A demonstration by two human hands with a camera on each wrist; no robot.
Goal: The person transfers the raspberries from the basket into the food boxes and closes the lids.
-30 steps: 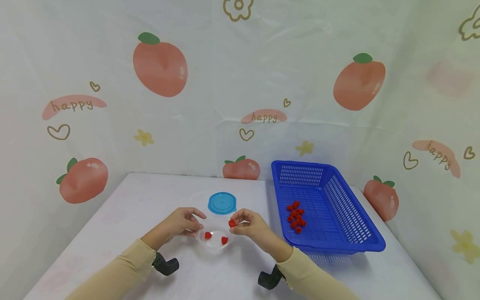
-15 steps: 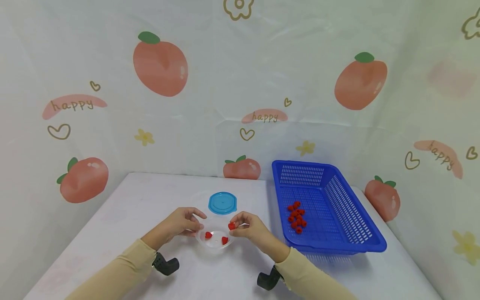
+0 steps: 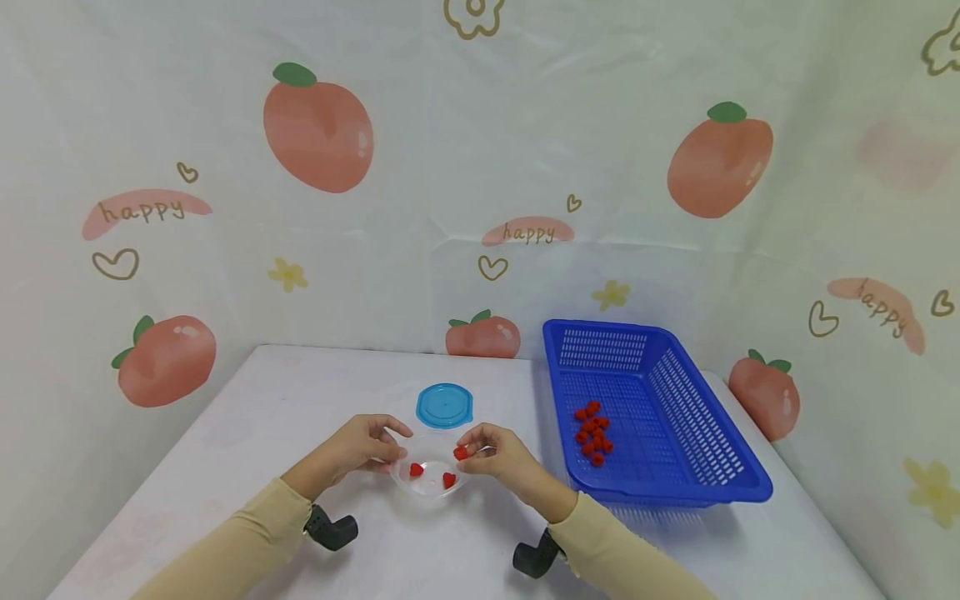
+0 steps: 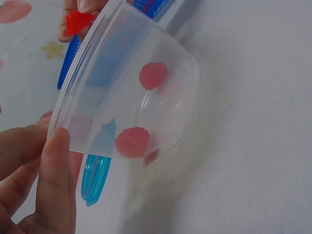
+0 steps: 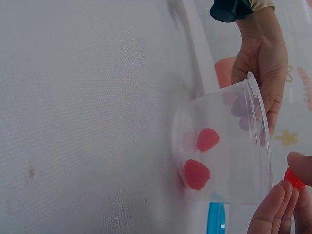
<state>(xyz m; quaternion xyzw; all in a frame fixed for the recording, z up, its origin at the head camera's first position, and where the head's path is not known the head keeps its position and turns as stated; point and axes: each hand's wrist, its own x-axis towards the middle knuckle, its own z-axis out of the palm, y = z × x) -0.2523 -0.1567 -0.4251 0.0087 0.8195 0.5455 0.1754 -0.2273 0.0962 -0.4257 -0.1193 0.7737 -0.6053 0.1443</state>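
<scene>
My left hand (image 3: 365, 443) grips the rim of a clear round plastic tub (image 4: 170, 44) at its left side. Two red raspberries (image 4: 153, 75) lie on the tub's bottom, seen through its wall in both wrist views. Over the opposite side of the rim, my right hand (image 3: 504, 457) pinches another raspberry (image 3: 460, 452) between thumb and fingers. That berry also shows in the right wrist view, just outside the rim. Behind the tub, a blue lid (image 3: 444, 407) lies flat on the table.
On the right stands a blue perforated basket (image 3: 660, 495), with several raspberries (image 3: 596, 444) clustered along its left side. The white table (image 3: 300, 375) reaches back to a printed cloth backdrop (image 3: 405, 167).
My right hand has moved slightly left and down with its raspberry, closer over the tub. The left hand and the tub have stayed in place.
</scene>
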